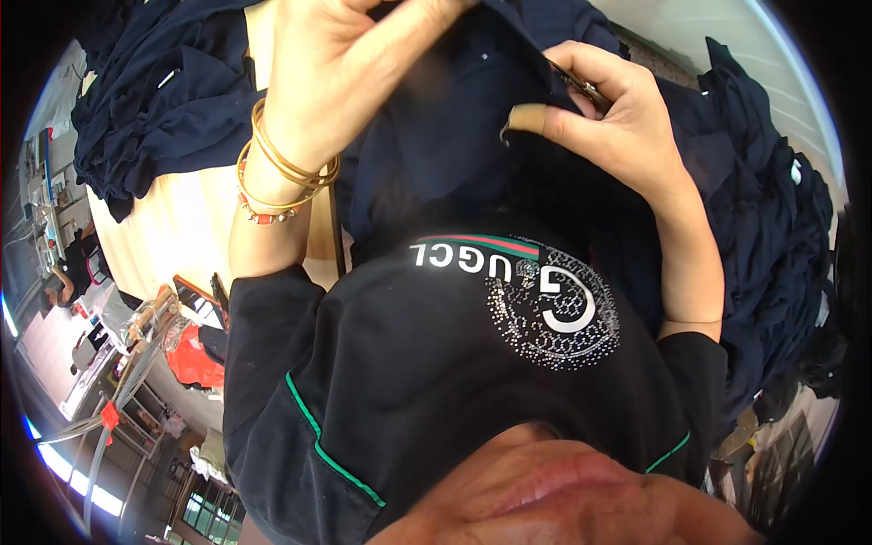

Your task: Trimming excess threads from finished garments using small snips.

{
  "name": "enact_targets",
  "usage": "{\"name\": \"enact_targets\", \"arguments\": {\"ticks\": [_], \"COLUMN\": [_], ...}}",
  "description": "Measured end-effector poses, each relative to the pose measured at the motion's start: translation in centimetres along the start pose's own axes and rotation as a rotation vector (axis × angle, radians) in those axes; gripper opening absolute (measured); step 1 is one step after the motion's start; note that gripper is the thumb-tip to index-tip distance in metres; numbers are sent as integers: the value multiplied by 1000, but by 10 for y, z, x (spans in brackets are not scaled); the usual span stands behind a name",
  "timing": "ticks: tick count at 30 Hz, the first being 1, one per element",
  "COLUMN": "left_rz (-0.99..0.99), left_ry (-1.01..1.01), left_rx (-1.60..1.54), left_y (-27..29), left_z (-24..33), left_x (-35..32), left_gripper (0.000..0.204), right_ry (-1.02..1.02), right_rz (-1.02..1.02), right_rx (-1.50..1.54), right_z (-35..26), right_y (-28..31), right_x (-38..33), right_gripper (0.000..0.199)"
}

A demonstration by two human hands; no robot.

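Dark navy cloth (pixel 427 136) hangs before my chest, its upper edge raised near the top of the view. My left hand (pixel 350 68), wearing gold bangles (pixel 272 168) and a beaded bracelet, is closed on that edge; its fingertips are cut off by the frame. On the right, my right hand (pixel 609 118) is closed around small metal thread snips (pixel 581 84), mostly hidden by the fingers, right beside the cloth. A tan strip (pixel 527 119) wraps the right thumb. Next to its tip shows a small curved metal piece (pixel 505 136); whether it belongs to the snips I cannot tell.
A heap of navy garments (pixel 173 118) lies on the pale wooden table (pixel 154 236) at left. More navy cloth (pixel 763 218) is piled at right. Farther left are a red cloth bundle (pixel 195 356), metal poles (pixel 113 413) and a person (pixel 73 272) in the distance.
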State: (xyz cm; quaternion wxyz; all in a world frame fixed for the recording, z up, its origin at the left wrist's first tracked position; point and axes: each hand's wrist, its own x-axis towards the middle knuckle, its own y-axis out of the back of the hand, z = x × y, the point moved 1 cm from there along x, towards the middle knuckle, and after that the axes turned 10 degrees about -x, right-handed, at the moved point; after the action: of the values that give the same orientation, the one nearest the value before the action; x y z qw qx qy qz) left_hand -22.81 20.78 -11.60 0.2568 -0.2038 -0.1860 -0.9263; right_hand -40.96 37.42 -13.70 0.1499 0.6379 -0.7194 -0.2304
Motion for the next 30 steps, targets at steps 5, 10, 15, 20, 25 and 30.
{"name": "enact_targets", "arguments": {"ticks": [5, 10, 15, 20, 25, 30], "left_rz": [237, 75, 86, 136, 101, 35], "left_ry": [141, 559, 629, 544, 776, 675], "left_rx": [-233, -532, -640, -573, -817, -779], "left_y": [-8, 7, 5, -5, -26, -31], "left_z": [16, -39, -64, -50, -16, -18], "left_x": [8, -20, -39, -39, -18, -19], "left_gripper": [29, 26, 26, 28, 21, 21], "right_ry": [-18, -44, -104, 247, 416, 524], "right_rz": [98, 216, 481, 444, 329, 363], "right_rx": [463, 389, 33, -69, -375, -343], "right_z": [8, 36, 62, 33, 0, 0], "right_y": [28, 63, 60, 40, 31, 25], "right_x": [-2, -3, 1, -1, 2, 8], "right_gripper": [17, 15, 16, 36, 35, 38]}}
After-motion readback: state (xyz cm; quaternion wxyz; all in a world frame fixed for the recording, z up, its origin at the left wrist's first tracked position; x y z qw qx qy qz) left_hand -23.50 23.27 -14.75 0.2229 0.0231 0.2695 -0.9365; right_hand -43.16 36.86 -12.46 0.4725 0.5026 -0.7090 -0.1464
